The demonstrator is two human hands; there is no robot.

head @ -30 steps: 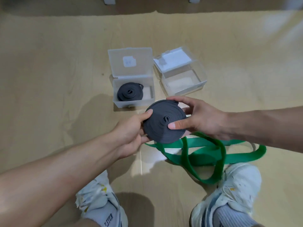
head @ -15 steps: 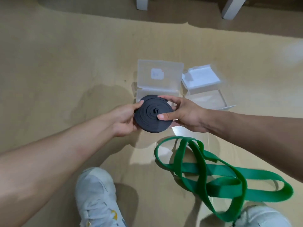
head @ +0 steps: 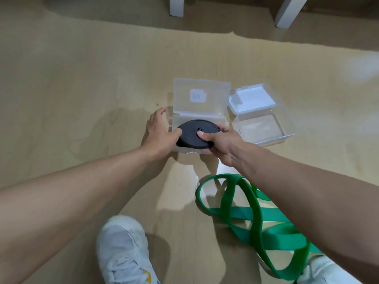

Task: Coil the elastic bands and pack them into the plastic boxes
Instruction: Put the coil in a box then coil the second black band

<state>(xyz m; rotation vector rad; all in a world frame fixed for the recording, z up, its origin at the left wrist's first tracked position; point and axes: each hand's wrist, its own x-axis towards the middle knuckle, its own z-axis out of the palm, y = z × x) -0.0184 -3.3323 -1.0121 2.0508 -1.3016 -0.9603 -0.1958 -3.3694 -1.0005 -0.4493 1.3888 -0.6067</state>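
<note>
A coiled black elastic band [head: 191, 134] lies tilted over the mouth of the left clear plastic box [head: 200, 99], whose lid stands open behind it. My right hand [head: 220, 143] grips the coil from its right side, thumb on top. My left hand [head: 159, 134] sits at the box's left side with its thumb touching the coil's edge and its fingers spread. A second clear box [head: 260, 125] stands open and empty to the right. A loose green elastic band [head: 252, 218] lies tangled on the floor under my right forearm.
The floor is light wood. Two white furniture legs [head: 176, 6] stand at the far edge. My white shoes [head: 123, 251] are at the bottom of the view, the right one next to the green band.
Both hands carried the black coil forward and down from mid-air onto the left box. My left hand's fingers have spread open beside the box. The smaller black coil in that box is now covered.
</note>
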